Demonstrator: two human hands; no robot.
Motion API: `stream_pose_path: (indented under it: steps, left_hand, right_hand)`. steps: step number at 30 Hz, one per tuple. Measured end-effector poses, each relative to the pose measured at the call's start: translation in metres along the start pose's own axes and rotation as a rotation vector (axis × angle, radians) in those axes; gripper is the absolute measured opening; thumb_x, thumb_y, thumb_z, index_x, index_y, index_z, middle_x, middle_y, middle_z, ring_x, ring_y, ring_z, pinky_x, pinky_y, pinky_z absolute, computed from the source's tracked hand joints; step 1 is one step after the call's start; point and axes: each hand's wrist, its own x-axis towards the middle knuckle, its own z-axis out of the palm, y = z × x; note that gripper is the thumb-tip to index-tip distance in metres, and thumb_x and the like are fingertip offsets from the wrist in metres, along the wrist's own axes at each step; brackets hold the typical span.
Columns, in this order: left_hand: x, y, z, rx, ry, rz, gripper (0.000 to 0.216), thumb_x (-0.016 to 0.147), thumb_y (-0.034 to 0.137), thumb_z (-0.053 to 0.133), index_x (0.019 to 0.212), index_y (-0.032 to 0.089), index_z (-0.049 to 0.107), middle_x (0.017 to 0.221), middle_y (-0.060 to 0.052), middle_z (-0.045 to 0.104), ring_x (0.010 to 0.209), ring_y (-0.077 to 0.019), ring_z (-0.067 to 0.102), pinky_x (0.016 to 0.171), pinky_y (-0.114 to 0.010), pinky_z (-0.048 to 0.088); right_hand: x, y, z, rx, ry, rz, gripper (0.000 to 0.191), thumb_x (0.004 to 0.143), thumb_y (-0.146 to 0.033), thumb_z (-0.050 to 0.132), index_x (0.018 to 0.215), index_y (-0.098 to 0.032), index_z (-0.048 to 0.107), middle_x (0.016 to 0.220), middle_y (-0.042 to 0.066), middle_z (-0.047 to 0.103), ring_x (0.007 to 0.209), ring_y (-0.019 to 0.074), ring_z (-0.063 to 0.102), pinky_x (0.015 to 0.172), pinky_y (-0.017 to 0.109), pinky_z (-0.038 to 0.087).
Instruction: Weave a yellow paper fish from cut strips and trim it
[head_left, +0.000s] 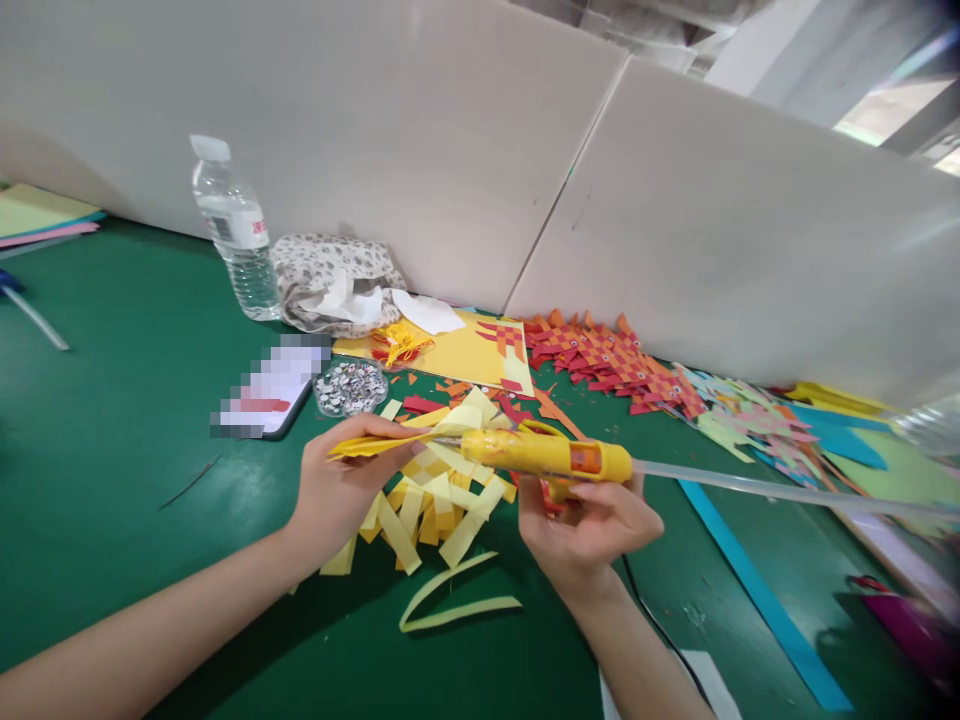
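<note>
My right hand point(589, 525) is wrapped round the handle of a yellow glue gun point(547, 455), whose clear glue stick point(780, 490) juts out to the right. The gun's metal nozzle points left at a folded yellow paper piece point(375, 443). My left hand point(337, 480) pinches that piece between thumb and fingers. Both hands hover over a pile of yellow woven paper strips point(427, 505) on the green table point(135, 420).
A water bottle point(236, 235), crumpled patterned cloth point(334, 280), a phone point(266, 390) and a dish of googly eyes point(350, 387) lie behind. Woven red-orange paper fish point(607, 360) and pastel ones point(742, 420) line the white partition. A blue strip point(757, 590) lies at right.
</note>
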Motion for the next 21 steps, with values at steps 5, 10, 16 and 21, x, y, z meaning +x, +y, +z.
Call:
stream_pose_path:
  steps: [5,10,16,21]
  left_hand:
    - [0.0003,0.0019,0.0001,-0.009,-0.004,-0.003,0.005,0.067,0.023,0.07,0.07,0.025,0.068,0.072,0.001,0.07,0.063,-0.0162,0.063,0.057,-0.026,0.052]
    - [0.0002,0.0016,-0.0002,0.019,0.002,0.0,0.005,0.067,0.024,0.071,0.07,0.025,0.068,0.071,0.001,0.07,0.063,-0.0163,0.063,0.057,-0.026,0.051]
    - [-0.0005,0.0018,-0.0008,-0.004,-0.014,-0.002,0.006,0.068,0.022,0.071,0.071,0.027,0.068,0.074,0.002,0.071,0.065,-0.0156,0.064,0.06,-0.026,0.051]
    - [0.0001,0.0028,0.0001,-0.019,-0.009,-0.008,0.007,0.067,0.022,0.071,0.07,0.027,0.068,0.072,0.003,0.071,0.065,-0.0154,0.064,0.059,-0.025,0.051]
  right_hand:
    - [0.0,-0.0005,0.0031,-0.009,0.049,-0.012,0.055,0.057,-0.017,0.079,0.089,-0.023,0.034,0.083,-0.002,0.039,0.074,0.015,0.05,0.056,0.03,0.044]
    - [0.0041,-0.0047,0.0021,0.014,0.018,0.008,0.053,0.06,-0.011,0.076,0.089,-0.023,0.034,0.082,-0.003,0.039,0.073,0.0135,0.049,0.058,0.028,0.043]
    - [0.0024,-0.004,0.0012,0.106,0.008,0.072,0.048,0.064,-0.007,0.071,0.092,-0.023,0.035,0.084,-0.002,0.036,0.071,0.0109,0.044,0.056,0.024,0.041]
    - [0.0017,-0.0027,0.0006,0.19,-0.007,0.105,0.047,0.065,-0.003,0.069,0.091,-0.022,0.035,0.085,-0.001,0.038,0.075,0.012,0.045,0.058,0.024,0.041]
